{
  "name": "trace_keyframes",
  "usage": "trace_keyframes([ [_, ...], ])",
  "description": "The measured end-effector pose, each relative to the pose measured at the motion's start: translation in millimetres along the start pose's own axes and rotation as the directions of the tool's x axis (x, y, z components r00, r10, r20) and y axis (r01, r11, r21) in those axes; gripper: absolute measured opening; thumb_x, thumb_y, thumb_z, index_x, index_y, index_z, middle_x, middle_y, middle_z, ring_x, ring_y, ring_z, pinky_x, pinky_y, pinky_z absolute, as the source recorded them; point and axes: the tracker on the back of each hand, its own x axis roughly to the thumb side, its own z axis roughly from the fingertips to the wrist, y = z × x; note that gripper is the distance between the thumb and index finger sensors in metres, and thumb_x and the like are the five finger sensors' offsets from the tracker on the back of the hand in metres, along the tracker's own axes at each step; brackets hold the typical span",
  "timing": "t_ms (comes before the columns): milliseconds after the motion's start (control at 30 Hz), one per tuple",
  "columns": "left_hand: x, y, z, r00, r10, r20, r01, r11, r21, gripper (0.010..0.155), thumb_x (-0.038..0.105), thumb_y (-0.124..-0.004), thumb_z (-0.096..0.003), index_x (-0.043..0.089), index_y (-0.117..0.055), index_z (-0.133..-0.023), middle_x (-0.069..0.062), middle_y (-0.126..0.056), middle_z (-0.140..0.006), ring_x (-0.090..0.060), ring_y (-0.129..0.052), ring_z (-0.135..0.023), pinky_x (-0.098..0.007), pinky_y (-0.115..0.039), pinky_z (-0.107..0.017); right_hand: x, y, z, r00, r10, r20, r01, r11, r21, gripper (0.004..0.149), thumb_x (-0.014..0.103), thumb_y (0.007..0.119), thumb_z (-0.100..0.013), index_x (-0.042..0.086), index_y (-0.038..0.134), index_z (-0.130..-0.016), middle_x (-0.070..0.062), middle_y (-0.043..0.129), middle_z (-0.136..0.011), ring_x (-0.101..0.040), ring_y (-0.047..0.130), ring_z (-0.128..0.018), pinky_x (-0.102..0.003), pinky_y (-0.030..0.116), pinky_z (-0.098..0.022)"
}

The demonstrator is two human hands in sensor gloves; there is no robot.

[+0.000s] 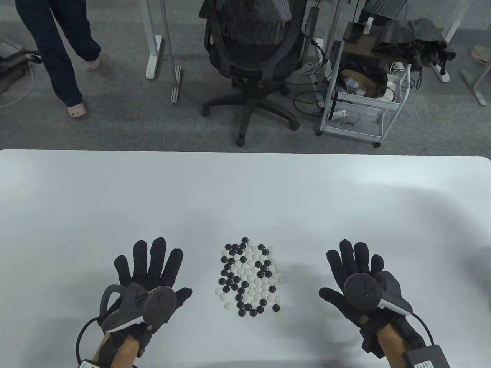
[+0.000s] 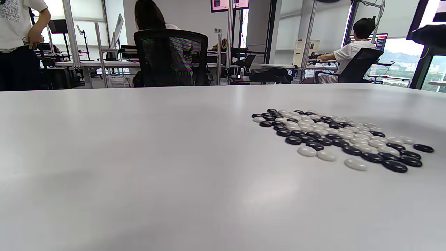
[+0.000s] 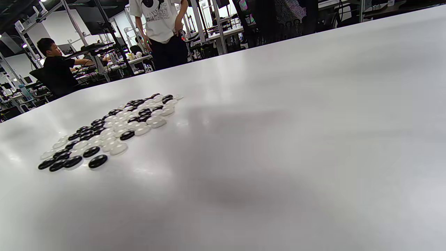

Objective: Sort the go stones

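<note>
While the Go stones [image 1: 250, 277] lay mixed, black among white, in one flat cluster near the table's [image 1: 245, 184] near edge, my left hand [image 1: 147, 276] rested flat to their left and my right hand [image 1: 358, 274] to their right, both with fingers spread, holding nothing, clear of the stones.
</note>
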Motion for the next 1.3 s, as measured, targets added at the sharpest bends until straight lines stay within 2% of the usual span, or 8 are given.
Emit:
trace_keyframes([
  [533, -1.2, 0.4, -0.3, 1.000, 0.012, -0.003, -0.012, 1.000, -0.010, 0.078, 0.056, -0.041, -0.0629, 0.012, -0.003, -0.116, -0.034, 0.014, -0.114, -0.064, 0.014, -0.093, -0.086, 0.000, -0.052, 0.3, 0.9, -0.2, 1.000, -0.005, 0.002, 0.004, 1.000, 0.005, 0.084, 0.058, 0.042, -0.052, 0.008, 0.006, -0.110, -0.030, -0.012, -0.106, -0.059, -0.014, -0.087, -0.081, 0.002, -0.051],
  [800, -3.4, 2.1, 0.6, 1.000, 0.018, -0.007, -0.018, 1.000, -0.005, 0.078, 0.056, -0.041, -0.0629, 0.012, -0.003, -0.116, -0.034, 0.014, -0.114, -0.064, 0.014, -0.093, -0.086, 0.000, -0.052, 1.0, 0.8, -5.6, 0.998, -0.055, 0.017, 0.055, 0.998, 0.008, 0.079, 0.057, 0.042, -0.052, 0.013, 0.020, -0.114, -0.029, -0.010, -0.107, -0.059, -0.013, -0.088, -0.082, 0.003, -0.051],
  [967, -4.6, 2.8, 1.2, 1.000, 0.023, -0.009, -0.023, 1.000, 0.000, 0.078, 0.055, -0.042, -0.0630, 0.012, -0.004, -0.116, -0.034, 0.013, -0.114, -0.064, 0.014, -0.093, -0.086, 0.000, -0.052, 19.6, -39.6, -22.0, 0.985, -0.158, 0.062, 0.157, 0.987, 0.026, 0.074, 0.056, 0.045, -0.053, 0.015, 0.050, -0.114, -0.028, 0.001, -0.112, -0.059, -0.008, -0.091, -0.083, 0.005, -0.053],
  [1067, -5.0, 2.4, 0.8, 1.000, 0.023, -0.011, -0.023, 1.000, -0.005, 0.078, 0.055, -0.042, -0.0630, 0.012, -0.004, -0.116, -0.034, 0.013, -0.115, -0.064, 0.013, -0.093, -0.086, 0.000, -0.052, 44.4, -78.9, -39.6, 0.994, -0.100, 0.054, 0.095, 0.991, 0.093, 0.073, 0.055, 0.046, -0.053, 0.014, 0.061, -0.111, -0.028, 0.006, -0.114, -0.058, -0.009, -0.091, -0.082, 0.004, -0.053],
  [1133, -5.3, 2.1, 0.7, 1.000, 0.022, -0.011, -0.022, 1.000, -0.011, 0.078, 0.055, -0.042, -0.0630, 0.012, -0.004, -0.116, -0.034, 0.013, -0.115, -0.064, 0.013, -0.094, -0.086, 0.000, -0.052, 58.8, -96.1, -53.5, 0.997, -0.061, 0.056, 0.052, 0.988, 0.145, 0.072, 0.055, 0.046, -0.054, 0.014, 0.068, -0.108, -0.026, 0.012, -0.116, -0.058, -0.004, -0.094, -0.083, 0.007, -0.055],
  [1167, -5.5, 1.9, 0.6, 1.000, 0.021, -0.012, -0.021, 1.000, -0.013, 0.078, 0.055, -0.042, -0.0630, 0.012, -0.004, -0.116, -0.034, 0.013, -0.115, -0.064, 0.013, -0.094, -0.086, 0.000, -0.052, 62.4, -99.8, -58.2, 0.997, -0.057, 0.054, 0.048, 0.986, 0.159, 0.072, 0.055, 0.046, -0.054, 0.014, 0.069, -0.108, -0.026, 0.013, -0.116, -0.058, -0.004, -0.095, -0.083, 0.008, -0.056],
  [1200, -6.1, 1.4, 0.2, 1.000, 0.020, -0.012, -0.020, 1.000, -0.018, 0.078, 0.055, -0.042, -0.0630, 0.012, -0.004, -0.116, -0.034, 0.013, -0.115, -0.064, 0.013, -0.094, -0.086, 0.000, -0.052, 69.9, -105.2, -74.3, 0.997, -0.070, 0.026, 0.063, 0.977, 0.203, 0.071, 0.055, 0.047, -0.054, 0.014, 0.073, -0.106, -0.025, 0.014, -0.117, -0.057, -0.004, -0.095, -0.083, 0.008, -0.057],
  [1300, -7.0, 0.9, -0.6, 1.000, 0.015, -0.011, -0.016, 1.000, -0.023, 0.078, 0.055, -0.042, -0.0630, 0.012, -0.005, -0.116, -0.034, 0.013, -0.115, -0.064, 0.013, -0.094, -0.086, -0.001, -0.052, 73.7, -98.2, -103.4, 0.993, -0.111, -0.045, 0.119, 0.956, 0.268, 0.071, 0.054, 0.048, -0.054, 0.013, 0.071, -0.107, -0.024, 0.003, -0.114, -0.055, -0.009, -0.092, -0.082, 0.005, -0.056],
])
